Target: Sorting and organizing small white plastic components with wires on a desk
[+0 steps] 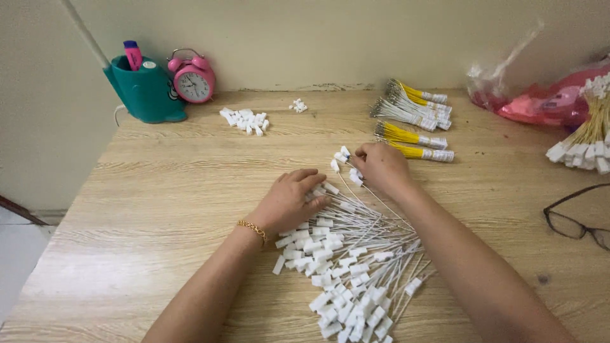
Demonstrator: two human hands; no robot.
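A loose pile of thin white wires with white plastic connectors point(346, 263) lies on the wooden table point(159, 209) in front of me. My left hand point(289, 200), with a gold bracelet at the wrist, rests palm down on the pile's upper edge, fingers touching the connectors. My right hand point(379, 166) is just beyond the pile, its fingers pinched on a few connector-tipped wires point(343, 162) that fan out to the left.
Bundled wires with yellow and white bands point(414, 121) lie at the back right. Small white connectors point(244, 119) sit at the back left, near a teal pen holder point(145, 92) and a pink alarm clock point(192, 79). Glasses point(575, 219), a pink bag point(546, 101) and another wire bundle point(588, 143) are at the right.
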